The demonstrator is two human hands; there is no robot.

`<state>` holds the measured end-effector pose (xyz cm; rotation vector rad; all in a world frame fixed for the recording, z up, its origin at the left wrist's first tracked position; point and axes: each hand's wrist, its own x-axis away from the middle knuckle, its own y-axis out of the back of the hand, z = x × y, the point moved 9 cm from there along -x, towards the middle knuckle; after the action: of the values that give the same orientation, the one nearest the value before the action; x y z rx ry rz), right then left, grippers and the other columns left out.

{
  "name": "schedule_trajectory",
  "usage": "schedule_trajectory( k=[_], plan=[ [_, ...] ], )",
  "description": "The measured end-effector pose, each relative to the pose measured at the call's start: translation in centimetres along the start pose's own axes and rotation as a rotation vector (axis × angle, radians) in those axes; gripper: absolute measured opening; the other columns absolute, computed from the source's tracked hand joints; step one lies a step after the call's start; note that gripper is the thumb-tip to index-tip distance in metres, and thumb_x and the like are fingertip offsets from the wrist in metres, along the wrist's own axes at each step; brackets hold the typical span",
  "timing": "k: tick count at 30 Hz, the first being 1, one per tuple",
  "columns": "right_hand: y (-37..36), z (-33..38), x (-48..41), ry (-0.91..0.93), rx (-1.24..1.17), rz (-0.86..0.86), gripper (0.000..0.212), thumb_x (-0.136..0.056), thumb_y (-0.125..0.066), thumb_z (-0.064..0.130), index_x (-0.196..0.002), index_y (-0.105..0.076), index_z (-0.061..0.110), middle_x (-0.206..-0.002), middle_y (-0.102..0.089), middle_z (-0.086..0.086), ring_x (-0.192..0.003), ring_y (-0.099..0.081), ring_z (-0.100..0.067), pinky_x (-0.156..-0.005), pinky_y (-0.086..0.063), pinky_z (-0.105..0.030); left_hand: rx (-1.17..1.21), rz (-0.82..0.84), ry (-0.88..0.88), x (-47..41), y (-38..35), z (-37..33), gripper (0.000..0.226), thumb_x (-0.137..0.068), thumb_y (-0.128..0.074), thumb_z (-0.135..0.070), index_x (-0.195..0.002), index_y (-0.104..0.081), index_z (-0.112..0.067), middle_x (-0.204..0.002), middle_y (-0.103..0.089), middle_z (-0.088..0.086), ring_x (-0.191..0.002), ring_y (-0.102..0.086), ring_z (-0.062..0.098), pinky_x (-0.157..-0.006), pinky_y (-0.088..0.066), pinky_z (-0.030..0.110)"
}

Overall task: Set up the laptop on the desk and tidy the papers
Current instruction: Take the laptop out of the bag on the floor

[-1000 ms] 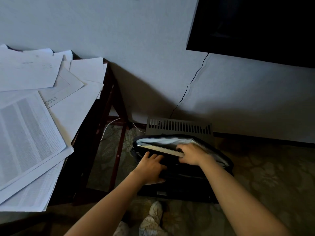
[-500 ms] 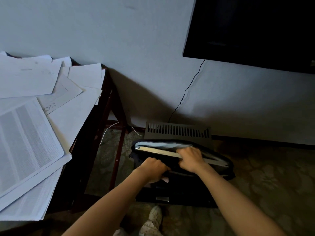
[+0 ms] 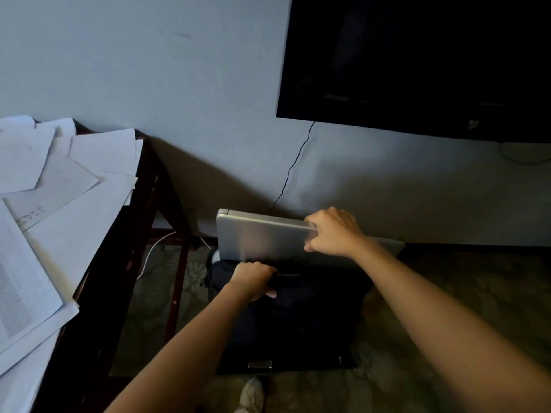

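Counting first, head view: one laptop (image 3: 262, 238), one bag (image 3: 298, 323), two hands, one wall screen (image 3: 417, 61), one dark cable (image 3: 290, 171), one white cable (image 3: 152, 254), one shoe (image 3: 252, 394). The papers (image 3: 74, 204) are many loose overlapping sheets; exact count not readable.

Containers: the bag is dark and stands on the patterned carpet (image 3: 432, 308) at lower centre of the frame, mouth upward. The laptop is silver with its lid closed. It stands on its long edge in that mouth, its lower edge hidden by the bag rim and most of its body above the rim. Other bag contents cannot be seen.

Fingers: the right hand (image 3: 334, 232) grips the laptop's top edge right of its middle, fingers curled over the far side and thumb on the near face. The left hand (image 3: 253, 281) is just below the laptop's lower left part, with its fingers closed round the bag's upper rim.

Papers: they lie spread across the tabletop (image 3: 147, 171) at the left of the frame. Some sheets overhang its near edge, well apart from both hands.

The screen fills the upper right. The dark cable drops from it down the wall to behind the laptop.
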<state>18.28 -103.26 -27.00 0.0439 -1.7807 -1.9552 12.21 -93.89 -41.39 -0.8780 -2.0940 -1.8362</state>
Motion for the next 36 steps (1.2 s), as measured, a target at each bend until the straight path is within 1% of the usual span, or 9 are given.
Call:
schedule_trajectory(
  k=[8,12,15,17,23,26,29,33,36],
  plan=[
    [5.7,0.4,-2.0,0.010,0.030,-0.166,0.017,-0.075,-0.066,0.019,-0.090,-0.064,0.013,-0.084,-0.063,-0.009,-0.088,-0.061,-0.030,-0.071,-0.043,-0.029,-0.061,-0.134,0.261,-2.6,0.1,1.3,0.053,-0.096,-0.040,-0.014,-0.144,-0.019,-0.007,-0.145,-0.028,0.018,-0.136,-0.024,0.034,-0.114,-0.010,0.051],
    [6.0,0.6,-2.6,0.003,0.060,-0.227,0.021,-0.079,-0.063,0.020,-0.098,-0.063,0.013,-0.088,-0.065,-0.011,-0.089,-0.059,-0.031,-0.069,-0.036,-0.028,0.064,-0.109,0.231,-3.9,0.2,2.2,0.072,-0.092,-0.046,-0.013,-0.149,-0.004,-0.007,-0.153,-0.010,0.017,-0.144,-0.003,0.036,-0.116,-0.001,0.051],
    [5.3,0.2,-3.1,-0.030,0.043,-0.231,0.020,-0.080,-0.062,0.021,-0.099,-0.062,0.014,-0.091,-0.065,-0.012,-0.091,-0.060,-0.032,-0.071,-0.038,-0.030,0.176,-0.062,0.178,-4.6,0.3,2.8,0.072,-0.093,-0.046,-0.015,-0.150,-0.003,-0.011,-0.156,-0.009,0.014,-0.145,-0.005,0.034,-0.118,-0.004,0.048],
    [4.5,-0.3,-3.3,-0.062,0.008,-0.219,0.019,-0.080,-0.062,0.022,-0.098,-0.062,0.014,-0.093,-0.066,-0.013,-0.092,-0.061,-0.033,-0.073,-0.041,-0.030,0.338,-0.080,0.234,-4.5,0.2,3.6,0.070,-0.094,-0.046,-0.020,-0.150,-0.006,-0.011,-0.154,-0.017,0.014,-0.142,-0.017,0.034,-0.117,-0.013,0.046],
    [3.5,-0.3,-3.1,-0.120,-0.091,-0.180,0.021,-0.076,-0.066,0.021,-0.095,-0.065,0.013,-0.095,-0.066,-0.012,-0.093,-0.061,-0.034,-0.068,-0.038,-0.026,1.432,-0.099,0.398,-2.9,-1.1,3.0,0.085,-0.094,-0.052,-0.037,-0.150,0.005,-0.008,-0.155,-0.018,0.016,-0.141,-0.026,0.032,-0.113,-0.025,0.039],
    [3.8,0.1,-2.8,-0.129,-0.143,-0.162,0.028,-0.072,-0.072,0.024,-0.093,-0.065,0.007,-0.092,-0.066,-0.012,-0.089,-0.062,-0.033,-0.065,-0.040,-0.026,1.671,-0.058,0.448,-2.3,-2.4,1.7,0.093,-0.090,-0.053,-0.047,-0.149,0.014,-0.020,-0.155,-0.019,0.013,-0.138,-0.030,0.038,-0.111,-0.024,0.050],
    [4.2,0.7,-2.6,-0.133,-0.206,-0.117,0.034,-0.071,-0.076,0.030,-0.092,-0.065,0.007,-0.090,-0.065,-0.009,-0.088,-0.062,-0.029,-0.067,-0.042,-0.027,1.898,-0.118,0.477,-1.6,-2.9,0.9,0.090,-0.086,-0.054,-0.052,-0.148,0.005,-0.025,-0.153,-0.026,0.010,-0.134,-0.035,0.040,-0.108,-0.024,0.055],
    [5.5,2.3,-2.1,-0.101,-0.248,-0.107,0.030,-0.070,-0.077,0.032,-0.090,-0.065,0.013,-0.089,-0.063,-0.006,-0.089,-0.062,-0.027,-0.067,-0.040,-0.025,2.162,-0.334,0.441,-0.2,-2.1,1.3,0.084,-0.086,-0.062,-0.040,-0.144,-0.003,-0.025,-0.149,-0.031,0.010,-0.131,-0.039,0.038,-0.106,-0.030,0.057],
    [6.6,3.5,-1.9,-0.062,-0.293,-0.116,0.022,-0.070,-0.076,0.029,-0.083,-0.060,0.020,-0.085,-0.061,-0.003,-0.084,-0.060,-0.024,-0.067,-0.040,-0.024,2.204,-0.522,0.424,1.8,-0.8,2.5,0.109,-0.066,-0.079,-0.044,-0.144,-0.003,-0.033,-0.147,-0.036,0.004,-0.128,-0.045,0.032,-0.101,-0.040,0.056]
  ],
)
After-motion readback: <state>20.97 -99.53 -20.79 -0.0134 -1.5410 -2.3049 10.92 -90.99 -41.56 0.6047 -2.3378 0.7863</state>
